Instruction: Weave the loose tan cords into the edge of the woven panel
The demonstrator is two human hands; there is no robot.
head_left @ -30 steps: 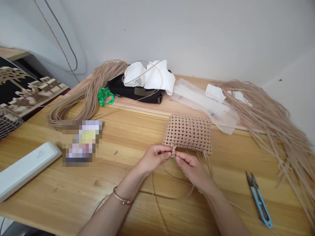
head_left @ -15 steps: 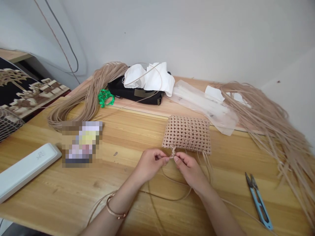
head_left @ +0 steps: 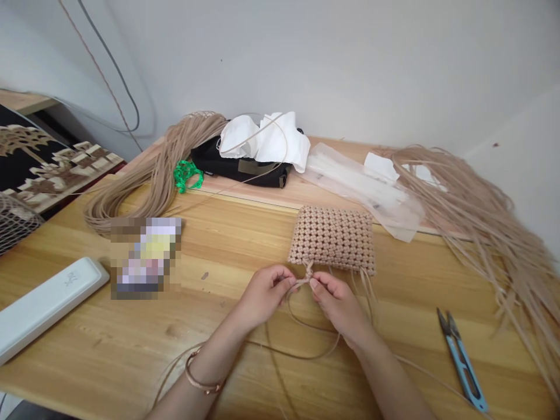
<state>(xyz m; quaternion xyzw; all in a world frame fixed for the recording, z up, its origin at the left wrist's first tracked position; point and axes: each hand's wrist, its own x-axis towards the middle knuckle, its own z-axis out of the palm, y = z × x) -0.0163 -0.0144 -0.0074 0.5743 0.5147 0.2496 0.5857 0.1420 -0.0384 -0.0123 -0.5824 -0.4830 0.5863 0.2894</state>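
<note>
A tan woven piece (head_left: 332,236) with an open knotted mesh lies flat on the wooden table. From its near left edge comes a short knotted braid of tan cord (head_left: 309,270). My left hand (head_left: 272,291) pinches cord strands just left of the knot. With thumb and index finger, my right hand (head_left: 336,300) grips the cord at the knot's right side. Long loose ends of cord (head_left: 306,353) loop below both hands across the table. More strands (head_left: 368,291) hang from the piece's near right corner, behind my right hand.
Blue-handled thread snips (head_left: 461,361) lie at the right. Bundles of tan cord sit back left (head_left: 175,169) and right (head_left: 472,204). A black pouch (head_left: 240,169) with white paper, green netting (head_left: 188,176), a plastic bag (head_left: 363,189), a pixelated item (head_left: 149,256) and a white case (head_left: 52,309) surround the work.
My left hand has drawn slightly left, so a short stretch of cord now shows between my fingertips. The right hand stays nearly in place.
</note>
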